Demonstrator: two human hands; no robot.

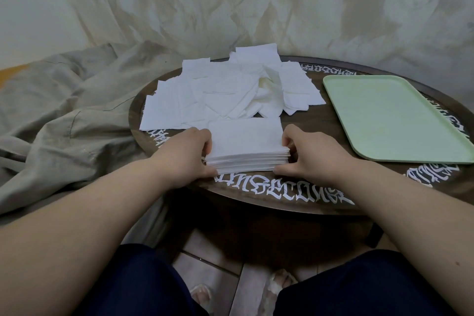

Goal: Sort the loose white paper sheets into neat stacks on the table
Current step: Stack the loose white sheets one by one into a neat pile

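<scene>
White stack edges between both hands.

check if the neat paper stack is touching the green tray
Apart. The head view shows bare dark table between the neat stack and the green tray, with the right hand in that gap.

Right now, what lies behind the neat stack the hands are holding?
Behind the neat stack, gripped by the left hand and right hand, a loose pile of white sheets lies spread on the round table. The pile hides the tabletop under it.
</scene>
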